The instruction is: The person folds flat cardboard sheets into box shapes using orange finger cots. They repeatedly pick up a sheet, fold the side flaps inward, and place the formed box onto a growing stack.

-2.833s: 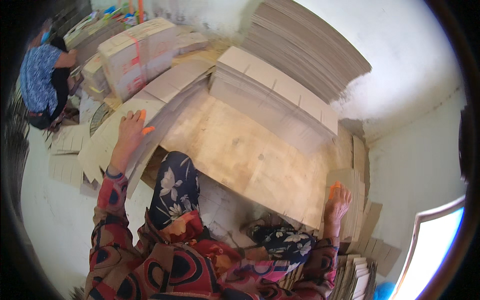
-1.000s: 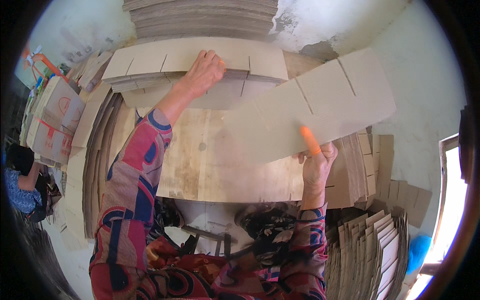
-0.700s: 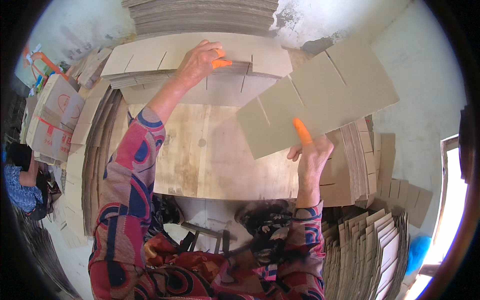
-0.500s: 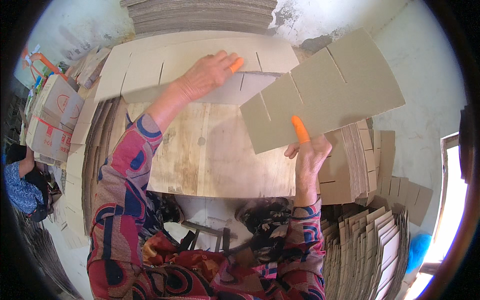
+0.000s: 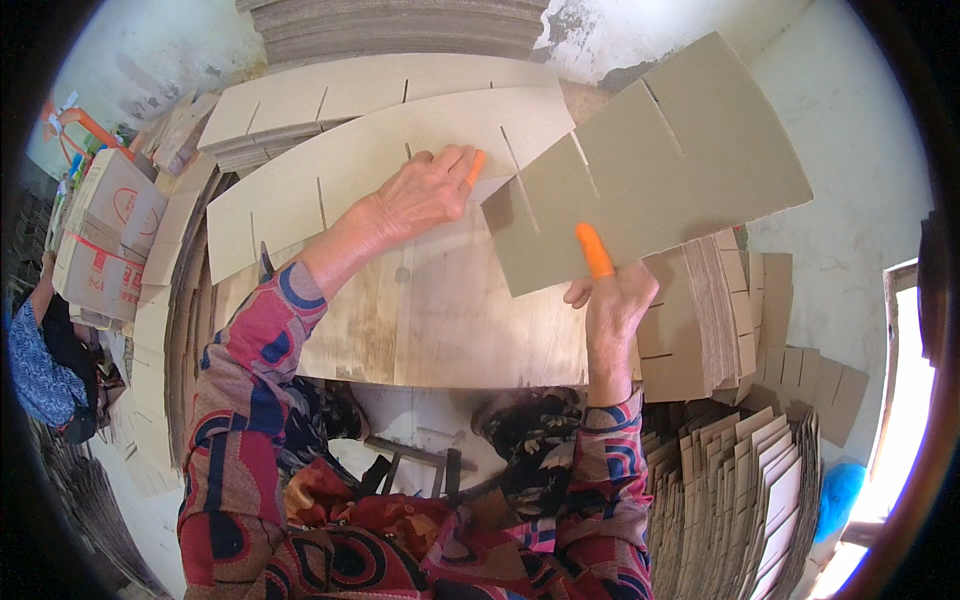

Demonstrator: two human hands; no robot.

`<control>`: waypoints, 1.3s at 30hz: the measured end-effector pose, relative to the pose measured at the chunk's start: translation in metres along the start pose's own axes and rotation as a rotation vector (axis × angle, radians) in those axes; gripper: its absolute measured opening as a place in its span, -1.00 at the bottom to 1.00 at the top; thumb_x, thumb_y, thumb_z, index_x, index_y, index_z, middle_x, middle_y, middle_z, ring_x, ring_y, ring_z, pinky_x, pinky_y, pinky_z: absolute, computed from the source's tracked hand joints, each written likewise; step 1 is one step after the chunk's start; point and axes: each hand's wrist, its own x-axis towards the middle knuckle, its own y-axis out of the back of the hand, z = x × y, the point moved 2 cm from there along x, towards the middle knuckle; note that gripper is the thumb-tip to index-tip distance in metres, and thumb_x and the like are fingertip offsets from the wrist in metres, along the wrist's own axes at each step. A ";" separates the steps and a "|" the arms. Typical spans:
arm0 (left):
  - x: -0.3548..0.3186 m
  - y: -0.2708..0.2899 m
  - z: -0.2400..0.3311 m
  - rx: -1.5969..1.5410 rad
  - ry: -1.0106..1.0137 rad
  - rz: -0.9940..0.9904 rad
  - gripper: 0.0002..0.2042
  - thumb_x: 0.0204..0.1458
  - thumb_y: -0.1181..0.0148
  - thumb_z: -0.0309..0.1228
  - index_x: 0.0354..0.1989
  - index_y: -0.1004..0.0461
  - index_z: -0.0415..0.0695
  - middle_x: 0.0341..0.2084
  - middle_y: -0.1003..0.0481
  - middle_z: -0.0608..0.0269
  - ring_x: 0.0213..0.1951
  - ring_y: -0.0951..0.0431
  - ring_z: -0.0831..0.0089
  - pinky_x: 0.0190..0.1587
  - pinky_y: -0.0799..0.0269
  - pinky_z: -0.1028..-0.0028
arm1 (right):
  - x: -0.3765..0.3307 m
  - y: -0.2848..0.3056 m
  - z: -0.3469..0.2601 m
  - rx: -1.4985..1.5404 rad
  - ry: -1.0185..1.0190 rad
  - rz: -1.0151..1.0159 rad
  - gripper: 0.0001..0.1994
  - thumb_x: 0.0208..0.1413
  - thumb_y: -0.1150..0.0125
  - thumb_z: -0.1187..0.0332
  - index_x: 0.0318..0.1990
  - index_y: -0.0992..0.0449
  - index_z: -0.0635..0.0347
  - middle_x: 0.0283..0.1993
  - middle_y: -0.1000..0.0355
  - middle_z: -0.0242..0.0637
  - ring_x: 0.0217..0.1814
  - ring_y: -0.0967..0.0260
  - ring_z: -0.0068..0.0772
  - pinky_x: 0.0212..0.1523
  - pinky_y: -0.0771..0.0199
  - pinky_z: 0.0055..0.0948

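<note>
My left hand (image 5: 432, 190), an orange finger cot on one finger, is closed on the near edge of a long slotted cardboard strip (image 5: 300, 205). That strip lies tilted over the far part of the wooden board (image 5: 450, 320). In my right hand (image 5: 618, 300), which also wears an orange finger cot, a shorter grey-brown slotted cardboard piece (image 5: 650, 165) is held up at the lower edge, slanting to the upper right. Its left end overlaps the strip's right end in the picture; whether they touch I cannot tell. Behind the strip sits a stack of similar long strips (image 5: 370, 90).
Slotted cardboard stands in stacks at the right of the board (image 5: 690, 330) and along its left (image 5: 195, 260). More sheets (image 5: 745, 500) stand on edge at lower right. A printed carton (image 5: 105, 235) is at far left, near another person's blue patterned sleeve (image 5: 45, 360).
My left hand has drawn a long strip off the far stack, toward me and over the board. The right hand's cardboard piece has stayed almost in place.
</note>
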 end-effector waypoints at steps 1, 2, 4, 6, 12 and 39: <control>-0.002 0.000 0.001 0.003 0.005 0.001 -0.51 -0.23 -0.14 -0.48 -0.04 -0.39 -0.47 -0.13 -0.40 0.07 -0.27 -0.38 0.38 -0.45 -0.48 0.51 | 0.000 -0.001 0.000 -0.001 0.002 -0.014 -0.74 0.06 0.05 0.55 -0.19 -0.51 0.58 -0.50 -0.45 -0.05 -0.79 -0.28 -0.47 -0.77 -0.23 -0.59; -0.002 0.001 0.003 -0.001 -0.005 0.010 -0.52 -0.23 -0.14 -0.48 -0.05 -0.40 -0.47 -0.13 -0.40 0.06 -0.27 -0.38 0.38 -0.45 -0.48 0.52 | 0.000 0.000 -0.001 -0.006 0.003 -0.009 -0.74 0.06 0.05 0.56 -0.18 -0.50 0.58 -0.50 -0.45 -0.04 -0.79 -0.29 -0.47 -0.78 -0.23 -0.59; -0.004 0.004 0.008 -0.008 -0.025 0.024 -0.53 -0.24 -0.14 -0.48 -0.07 -0.41 -0.47 -0.13 -0.40 0.05 -0.26 -0.38 0.37 -0.45 -0.48 0.52 | 0.001 -0.001 -0.005 -0.014 0.003 -0.004 -0.75 0.07 0.05 0.57 -0.18 -0.49 0.59 -0.49 -0.45 -0.03 -0.78 -0.30 -0.46 -0.78 -0.24 -0.58; -0.002 0.013 0.015 -0.009 -0.103 0.038 -0.56 -0.25 -0.14 -0.48 -0.12 -0.44 -0.47 -0.11 -0.41 0.03 -0.26 -0.38 0.37 -0.45 -0.47 0.54 | 0.002 -0.002 -0.002 0.004 0.005 0.018 -0.75 0.06 0.07 0.60 -0.16 -0.47 0.60 -0.48 -0.46 -0.04 -0.78 -0.31 -0.45 -0.79 -0.25 -0.57; -0.013 0.035 0.069 -0.095 -0.238 0.110 -0.64 -0.27 -0.14 -0.47 -0.26 -0.52 -0.45 -0.13 -0.46 -0.02 -0.28 -0.37 0.36 -0.49 -0.41 0.60 | 0.005 -0.005 0.020 0.003 0.092 0.021 -0.73 0.04 0.14 0.66 -0.14 -0.44 0.60 -0.34 -0.50 0.00 -0.76 -0.34 -0.44 -0.80 -0.26 -0.56; 0.012 -0.039 -0.076 -0.134 0.259 -0.004 -0.83 -0.05 -0.17 -0.49 -0.25 -0.49 -0.21 -0.37 -0.47 0.20 -0.20 -0.39 0.28 -0.20 -0.39 0.35 | -0.001 -0.044 0.043 -0.075 0.045 -0.104 -0.82 -0.26 0.02 0.77 -0.45 -0.46 0.46 -0.73 -0.35 -0.22 -0.72 -0.32 -0.53 -0.70 -0.30 -0.50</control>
